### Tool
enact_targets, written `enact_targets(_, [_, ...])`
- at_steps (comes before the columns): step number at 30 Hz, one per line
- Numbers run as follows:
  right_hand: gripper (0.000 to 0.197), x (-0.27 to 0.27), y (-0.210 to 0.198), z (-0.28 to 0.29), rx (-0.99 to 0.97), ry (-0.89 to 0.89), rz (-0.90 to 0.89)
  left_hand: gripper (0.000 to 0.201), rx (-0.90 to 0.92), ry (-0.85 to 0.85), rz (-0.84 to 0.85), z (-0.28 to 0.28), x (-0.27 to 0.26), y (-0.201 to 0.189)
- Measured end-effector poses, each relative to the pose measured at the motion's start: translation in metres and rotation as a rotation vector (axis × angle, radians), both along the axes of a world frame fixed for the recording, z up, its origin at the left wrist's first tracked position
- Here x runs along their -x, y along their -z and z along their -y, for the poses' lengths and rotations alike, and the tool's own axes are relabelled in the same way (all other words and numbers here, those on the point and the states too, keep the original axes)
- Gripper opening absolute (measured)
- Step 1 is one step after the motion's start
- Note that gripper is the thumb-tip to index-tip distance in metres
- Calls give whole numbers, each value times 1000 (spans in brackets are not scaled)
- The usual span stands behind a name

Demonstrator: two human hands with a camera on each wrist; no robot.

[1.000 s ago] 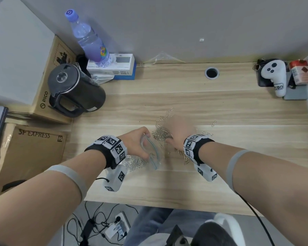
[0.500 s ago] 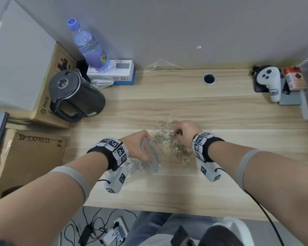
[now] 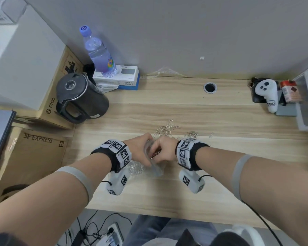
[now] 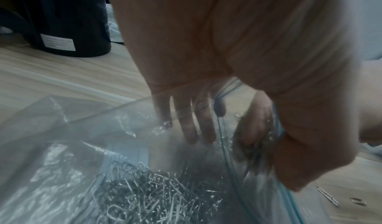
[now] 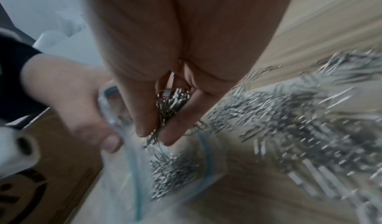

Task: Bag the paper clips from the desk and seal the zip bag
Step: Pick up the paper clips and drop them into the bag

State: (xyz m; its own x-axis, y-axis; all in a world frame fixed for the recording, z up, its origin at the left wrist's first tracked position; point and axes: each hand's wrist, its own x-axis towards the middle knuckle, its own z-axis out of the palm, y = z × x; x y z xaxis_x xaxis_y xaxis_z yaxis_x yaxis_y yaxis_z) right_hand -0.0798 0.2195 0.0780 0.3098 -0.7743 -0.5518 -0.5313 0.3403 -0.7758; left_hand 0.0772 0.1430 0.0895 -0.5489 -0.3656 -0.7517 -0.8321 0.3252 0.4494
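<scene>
A clear zip bag (image 3: 154, 168) with a blue zip line lies on the desk, its mouth held open by my left hand (image 3: 140, 150). Many silver paper clips (image 4: 148, 194) lie inside the bag. My right hand (image 3: 163, 150) is at the bag's mouth and pinches a bunch of paper clips (image 5: 169, 106) between thumb and fingers, over the opening. In the right wrist view my left hand (image 5: 82, 113) grips the bag's rim (image 5: 111, 106). A loose pile of paper clips (image 3: 169, 128) lies on the desk just behind both hands.
A black kettle (image 3: 78, 98) stands at the back left beside a PICO carton (image 3: 60, 82). A water bottle (image 3: 100, 54) stands on a white box (image 3: 121, 77). A white controller (image 3: 267, 93) and a red pack (image 3: 290, 91) lie at the back right. A cable hole (image 3: 210, 87) is in the desk.
My right hand has left the loose pile with a bunch of clips and moved left and nearer to the bag's mouth. The left hand has kept its hold on the bag.
</scene>
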Motion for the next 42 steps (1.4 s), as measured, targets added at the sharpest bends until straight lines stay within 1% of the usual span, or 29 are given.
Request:
enact_targets(2, [34,-13,-3,1,-40,-91,-33,81,-9,6,7,0,-1,-1])
enact_targets(4, [40,-14,-4,8,-103,-178,-60,81,-13,9,22,1,-4,-2])
enact_targets(6, [43,-6,-5,12,-141,-200,-50,79,-17,3,23,1,-8,-2])
enact_targets(8, [39,5,-6,15,-157,-131,-15,75,-22,-9,15,1,-11,-3])
enact_targets(10, [30,16,-4,16,-118,17,-35,75,-26,-23,16,2,-14,-2])
enact_targets(12, [23,29,6,20,-25,146,-191,77,-41,-42,20,2,-18,-2])
enact_targets(14, [28,42,15,24,41,140,-411,77,-47,-55,16,3,-23,-1])
enact_targets(16, [38,49,21,28,94,71,-547,77,-33,-70,13,5,-30,-1])
enact_targets(18, [52,47,24,33,140,-38,-623,76,-15,-79,23,5,-36,-1])
enact_targets(21, [64,30,31,40,228,-182,-634,72,-10,-97,45,6,-47,0])
enact_targets(23, [66,16,36,42,303,-267,-617,72,-32,-122,44,7,-55,3])
enact_targets(26, [68,-1,44,40,344,-365,-639,73,-49,-137,56,9,-62,8])
enact_targets(28, [65,-7,49,38,360,-352,-668,74,-58,-143,67,10,-64,10])
enact_targets(30, [55,-11,51,38,374,-338,-684,74,-68,-149,72,11,-62,12])
enact_targets(34, [16,-9,44,38,403,-395,-671,71,-49,-135,79,14,-55,14])
enact_targets(35, [13,-6,42,38,383,-421,-673,72,-38,-124,88,14,-53,14])
enact_targets(38, [23,6,37,40,233,-513,-696,72,-26,-93,119,16,-47,15])
enact_targets(40, [19,15,32,42,113,-608,-723,73,-25,-66,120,17,-41,13])
enact_targets(41, [16,19,28,42,61,-629,-716,74,-21,-56,119,18,-38,12])
enact_targets(42, [17,24,27,43,52,-599,-701,75,-17,-52,118,19,-35,11])
